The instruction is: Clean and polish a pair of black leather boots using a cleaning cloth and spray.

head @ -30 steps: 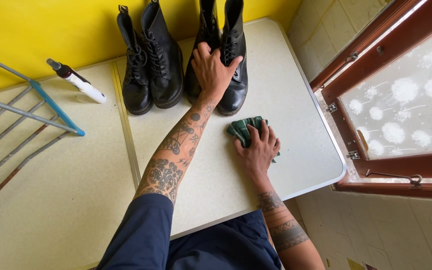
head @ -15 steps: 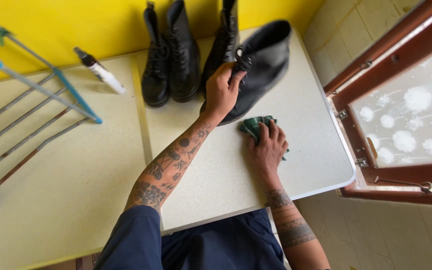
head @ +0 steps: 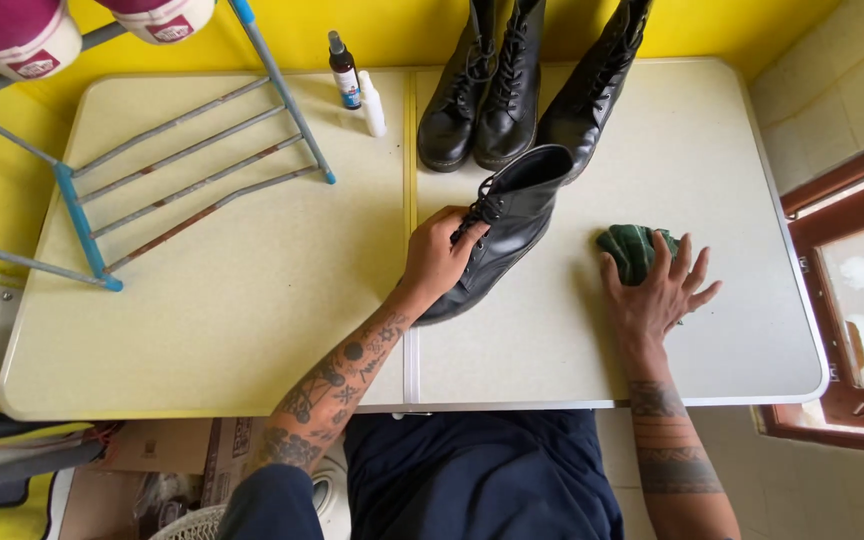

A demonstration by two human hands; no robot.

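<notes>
The pale folding table (head: 202, 300) fills the frame. At its centre your left hand (head: 439, 262) is clamped on the laced front of a black boot (head: 500, 228) lying on its side, long axis running from lower left to upper right. Three more boots (head: 512, 90) stand upper centre, tops cut off. Right of centre, your right hand (head: 660, 292) rests with spread fingers on a green cloth (head: 630, 246), partly hidden beneath it.

Head camera looks steeply down, close above the table (head: 252, 300).
</notes>
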